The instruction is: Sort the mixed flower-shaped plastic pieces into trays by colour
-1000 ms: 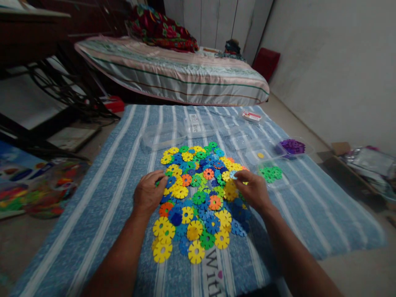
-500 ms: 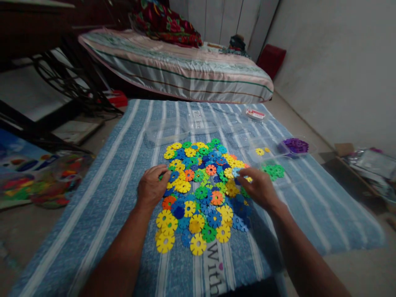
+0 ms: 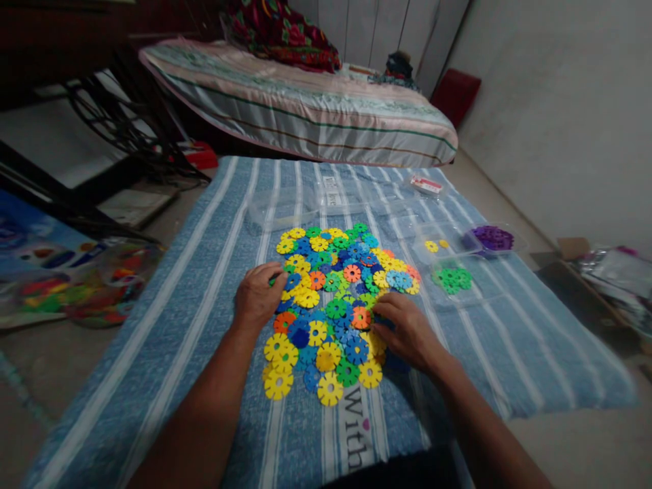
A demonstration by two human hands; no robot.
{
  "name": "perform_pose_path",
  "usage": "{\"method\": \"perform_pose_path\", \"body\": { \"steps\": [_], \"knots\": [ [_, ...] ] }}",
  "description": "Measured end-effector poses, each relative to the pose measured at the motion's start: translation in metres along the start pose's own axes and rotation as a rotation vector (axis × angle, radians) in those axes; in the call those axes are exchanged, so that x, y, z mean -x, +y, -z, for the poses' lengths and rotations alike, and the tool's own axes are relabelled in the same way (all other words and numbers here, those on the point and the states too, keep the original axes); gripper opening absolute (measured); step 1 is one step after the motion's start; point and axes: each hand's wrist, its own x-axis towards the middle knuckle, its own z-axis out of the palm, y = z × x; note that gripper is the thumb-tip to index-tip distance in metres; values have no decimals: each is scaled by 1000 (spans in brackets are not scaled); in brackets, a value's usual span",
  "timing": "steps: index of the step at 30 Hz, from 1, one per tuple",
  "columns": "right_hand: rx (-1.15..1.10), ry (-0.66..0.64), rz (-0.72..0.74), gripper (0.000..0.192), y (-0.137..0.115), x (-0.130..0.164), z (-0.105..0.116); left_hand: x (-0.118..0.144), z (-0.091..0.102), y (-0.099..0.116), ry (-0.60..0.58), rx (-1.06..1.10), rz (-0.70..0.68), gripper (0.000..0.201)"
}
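1. The pile of slotted discs [image 3: 331,312] lies in the middle of a cloth-covered table [image 3: 204,285], between the two hands; yellow, blue, green and orange ones overlap loosely.
2. The left hand [image 3: 259,293] rests at the pile's left edge, its fingers curled inward. A green piece [image 3: 274,279] shows at the fingertips; whether it is gripped or only lies behind them, I cannot tell.
3. The right hand [image 3: 403,329] is over the pile's right side, thumb and forefinger bent, just beside an orange disc [image 3: 361,310]. The hand hides what is under it, so I cannot tell whether the fingers hold a disc.
4. To the right of the pile, purple discs [image 3: 492,238] fill one clear tub, green discs [image 3: 452,279] lie in another, and two yellow discs [image 3: 431,246] lie in a third.
5. The step in hand looks to be picking single discs out of the pile, with the right hand at the working spot.
6. The next move seems to call for a light pinch on one disc's rim and a straight lift, since the thin, overlapping pieces could drag their neighbours along.
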Motion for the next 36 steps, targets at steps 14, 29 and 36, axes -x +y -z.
{"method": "perform_pose_path", "body": {
  "steps": [14, 29, 36],
  "knots": [
    [170, -179, -252, 23, -1, 28, 29, -2, 1, 2, -17, 3, 4, 28],
    [195, -142, -301, 22, -4, 47, 29, -3, 1, 3, -11, 3, 5, 27],
    [234, -109, -304, 17, -6, 46, 19, -4, 2, 1, -26, 3, 0, 29]
  ]
}}
